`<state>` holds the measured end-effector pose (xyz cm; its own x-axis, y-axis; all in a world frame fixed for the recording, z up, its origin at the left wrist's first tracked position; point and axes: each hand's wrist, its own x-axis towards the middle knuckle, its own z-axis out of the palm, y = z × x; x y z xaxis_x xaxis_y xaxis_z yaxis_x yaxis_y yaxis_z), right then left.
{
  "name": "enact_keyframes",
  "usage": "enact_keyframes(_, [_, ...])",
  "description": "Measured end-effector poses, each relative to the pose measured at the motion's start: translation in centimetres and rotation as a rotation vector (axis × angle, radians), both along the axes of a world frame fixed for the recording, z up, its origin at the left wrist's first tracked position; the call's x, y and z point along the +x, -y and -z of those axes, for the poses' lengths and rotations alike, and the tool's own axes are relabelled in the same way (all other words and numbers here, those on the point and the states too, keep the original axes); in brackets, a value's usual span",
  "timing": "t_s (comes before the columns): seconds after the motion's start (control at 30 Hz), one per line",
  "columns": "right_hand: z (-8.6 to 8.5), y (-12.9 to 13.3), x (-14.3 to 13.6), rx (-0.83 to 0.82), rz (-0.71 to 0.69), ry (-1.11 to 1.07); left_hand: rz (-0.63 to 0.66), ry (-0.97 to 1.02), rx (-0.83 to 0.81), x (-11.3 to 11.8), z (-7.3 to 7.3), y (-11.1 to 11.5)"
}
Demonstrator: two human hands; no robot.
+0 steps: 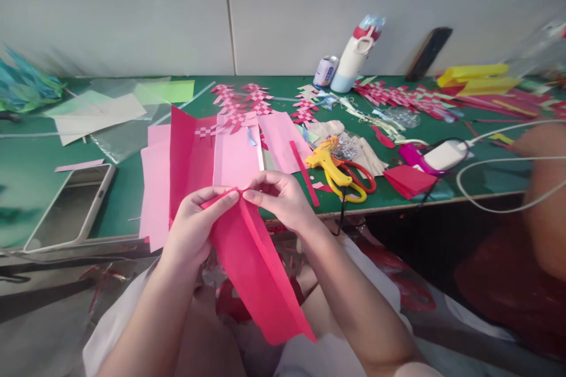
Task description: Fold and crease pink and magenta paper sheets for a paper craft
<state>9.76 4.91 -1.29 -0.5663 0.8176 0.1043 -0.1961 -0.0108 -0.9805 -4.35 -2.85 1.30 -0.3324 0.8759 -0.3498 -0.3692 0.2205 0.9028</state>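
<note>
A folded red paper sheet [256, 271] hangs over my lap, its upper edge pinched by both hands. My left hand [198, 218] grips the upper left corner between thumb and fingers. Close beside it, my right hand [276, 197] pinches the same edge near a lengthwise fold. The sheet's lower end hangs loose and slants to the right. Just behind my hands, pink sheets [236, 156] and an upright-folded red sheet [182, 159] lie on the green table [128, 188].
A phone [73, 206] lies at the left. Right of my hands are a yellow glue gun [327, 162], scissors [362, 174] and a red strip [304, 174]. Behind stand a bottle [354, 59] and a can [326, 72]. Another person's arm [548, 200] shows at far right.
</note>
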Motion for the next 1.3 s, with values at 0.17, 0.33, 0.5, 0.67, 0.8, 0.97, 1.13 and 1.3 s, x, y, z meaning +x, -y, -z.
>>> enact_keyframes(0.17, [0.24, -0.28, 0.0, -0.116, -0.06, 0.008, -0.057, -0.075, 0.025, 0.02, 0.05, -0.03])
enact_keyframes(0.33, [0.38, -0.41, -0.06, -0.171, -0.048, 0.013, -0.058, -0.098, 0.02, -0.15, 0.31, -0.05])
enact_keyframes(0.5, [0.3, -0.27, -0.07, -0.164, -0.025, -0.006, -0.051, -0.081, 0.007, -0.11, 0.19, -0.03])
enact_keyframes(0.67, [0.34, -0.08, -0.05, -0.118, -0.015, -0.016, -0.046, -0.041, 0.006, -0.07, -0.11, -0.05])
enact_keyframes(0.8, [0.35, -0.02, -0.05, -0.092, 0.003, -0.027, -0.045, -0.016, 0.015, -0.09, -0.22, -0.04])
enact_keyframes(0.97, [0.57, -0.2, 0.04, -0.132, -0.051, -0.031, -0.058, -0.052, 0.015, 0.04, -0.24, -0.02])
enact_keyframes(1.13, [0.61, -0.25, -0.16, -0.212, -0.036, -0.052, -0.109, -0.076, 0.038, 0.1, -0.5, -0.11])
enact_keyframes(1.3, [0.32, -0.32, -0.61, -0.361, 0.043, -0.152, -0.086, -0.059, 0.128, -0.22, -0.32, -0.18])
